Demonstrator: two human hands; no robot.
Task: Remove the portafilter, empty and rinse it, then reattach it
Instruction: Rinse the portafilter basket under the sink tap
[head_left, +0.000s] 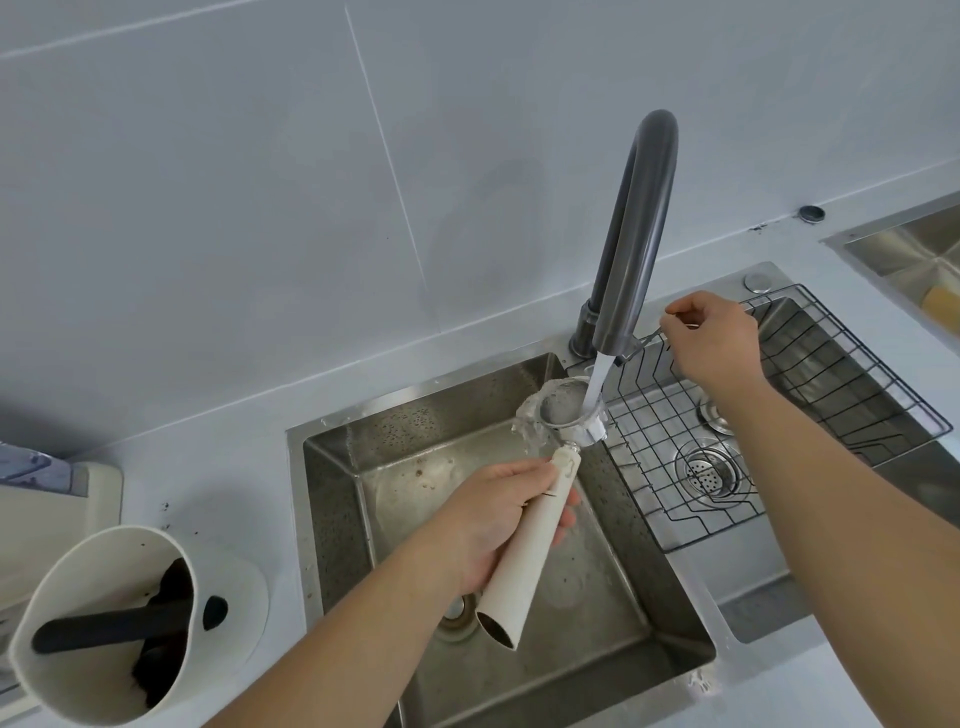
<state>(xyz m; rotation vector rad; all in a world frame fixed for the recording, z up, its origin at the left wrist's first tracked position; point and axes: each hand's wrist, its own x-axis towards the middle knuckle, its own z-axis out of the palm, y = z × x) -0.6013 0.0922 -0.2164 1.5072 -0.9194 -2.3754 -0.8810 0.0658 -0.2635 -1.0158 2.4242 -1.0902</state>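
My left hand (491, 519) grips the cream handle of the portafilter (524, 551) over the left sink basin (519, 649). Its metal basket (563, 408) sits under the spout of the dark grey tap (636, 234). A stream of water (597, 379) runs into the basket and spills over its rim. My right hand (714, 340) is behind the tap, with its fingers pinched on the thin metal tap lever (647, 340).
A white knock box (109, 623) with a black bar and dark coffee grounds stands on the counter at the lower left. A wire rack (769, 415) lies across the right basin above a round drain (709, 473). A cream appliance edge (57, 509) is at the far left.
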